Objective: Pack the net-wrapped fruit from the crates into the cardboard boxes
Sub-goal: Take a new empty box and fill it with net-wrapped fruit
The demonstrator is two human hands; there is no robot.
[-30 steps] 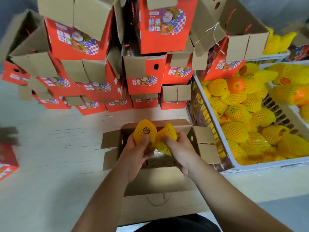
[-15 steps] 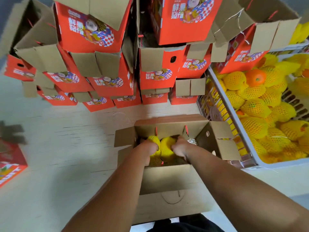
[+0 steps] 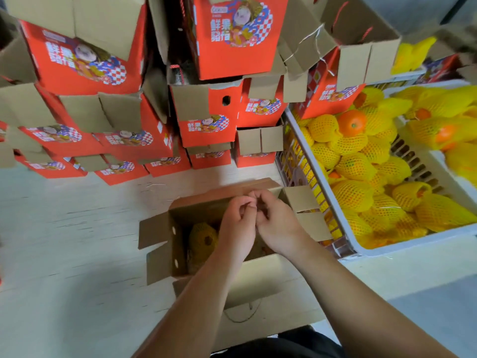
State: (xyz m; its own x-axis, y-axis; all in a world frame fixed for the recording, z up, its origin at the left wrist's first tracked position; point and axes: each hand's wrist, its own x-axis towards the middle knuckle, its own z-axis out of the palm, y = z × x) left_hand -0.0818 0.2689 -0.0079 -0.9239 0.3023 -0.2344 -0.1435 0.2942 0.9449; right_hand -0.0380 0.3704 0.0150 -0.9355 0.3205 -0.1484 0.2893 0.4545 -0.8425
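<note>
Two hands, left (image 3: 238, 223) and right (image 3: 277, 223), hover loosely curled and empty above the box (image 3: 157, 244), with netted fruit (image 3: 202, 239) below-left.

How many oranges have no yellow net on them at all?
1: the bare orange sits on the netted fruit at the far end of the white crate. Others peek from nets; more may be buried.

Bright, even light — soft shadows on floor (image 3: 64, 241); wide-angle bend at edges; slight motion blur throughout.

Pale scuffed floor (image 3: 64, 241), evenly lit.
</note>
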